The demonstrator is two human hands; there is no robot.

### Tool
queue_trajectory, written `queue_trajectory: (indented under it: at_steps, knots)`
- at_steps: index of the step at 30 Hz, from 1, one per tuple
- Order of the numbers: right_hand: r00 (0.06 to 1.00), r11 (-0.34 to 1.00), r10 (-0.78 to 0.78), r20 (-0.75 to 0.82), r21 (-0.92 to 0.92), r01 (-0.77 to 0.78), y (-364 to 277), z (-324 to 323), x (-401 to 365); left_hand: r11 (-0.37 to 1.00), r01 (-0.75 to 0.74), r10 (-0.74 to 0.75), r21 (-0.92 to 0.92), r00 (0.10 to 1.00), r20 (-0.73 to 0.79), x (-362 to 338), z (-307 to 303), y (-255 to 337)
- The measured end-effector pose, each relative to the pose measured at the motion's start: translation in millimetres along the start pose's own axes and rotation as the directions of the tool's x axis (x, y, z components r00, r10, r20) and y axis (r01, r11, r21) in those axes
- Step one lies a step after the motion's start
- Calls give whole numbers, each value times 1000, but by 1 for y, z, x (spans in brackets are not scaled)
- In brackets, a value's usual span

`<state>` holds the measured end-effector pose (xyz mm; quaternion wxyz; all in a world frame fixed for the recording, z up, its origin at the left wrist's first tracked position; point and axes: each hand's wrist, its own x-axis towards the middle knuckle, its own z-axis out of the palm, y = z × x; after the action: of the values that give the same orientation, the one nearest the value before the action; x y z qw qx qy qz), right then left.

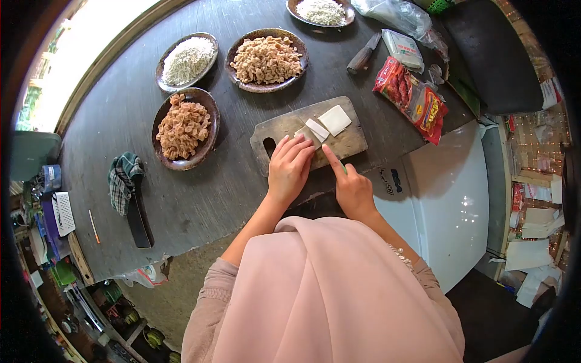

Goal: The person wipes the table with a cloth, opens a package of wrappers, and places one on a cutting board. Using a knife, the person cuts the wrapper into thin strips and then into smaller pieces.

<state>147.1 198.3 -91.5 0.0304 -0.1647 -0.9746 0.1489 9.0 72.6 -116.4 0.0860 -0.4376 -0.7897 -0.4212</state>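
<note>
A worn wooden cutting board [284,124] with a handle slot lies near the table's front edge. On it sits a square white stack [334,120] that looks like pastry sheets, with cut white strips [317,129] beside it. My left hand [291,165] presses its fingers together on the white pieces at the board's middle, covering part of them. In my right hand [351,184] is a knife with a green handle [344,170]; my index finger stretches forward along it. Most of the knife's blade is hidden by my fingers.
Plates of brown chopped pieces [183,128] [267,60] and white shreds [188,62] [321,12] stand beyond the board. To the right lie a red sausage packet [411,97], a white packet [402,51] and a dark pestle [364,54]. A checked cloth [124,178] is at left.
</note>
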Motion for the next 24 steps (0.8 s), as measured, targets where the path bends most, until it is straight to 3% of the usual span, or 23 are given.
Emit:
queue_trajectory:
  at_steps: [5,14,17,19,24]
  knots:
    - [1000,994,12,-7,112,-11,0,-12,11,1000,-1,1,-4,1000,0,4,-1,-2]
    - [995,998,43,95,-39,-40,-6,-34,7,1000,-26,26,-4,1000,-14,2,2,-4]
    - [1000,1000,12,26,-20,-12,-3,-17,15,1000,-28,28,0,999,-35,3,0,-2]
    - [995,994,53,-85,104,-44,-3,-12,16,1000,-25,25,-3,999,-42,3,1,-3]
    - [998,988,43,-46,152,-36,-11,-21,2,1000,-16,15,-12,996,-93,3,1,-1]
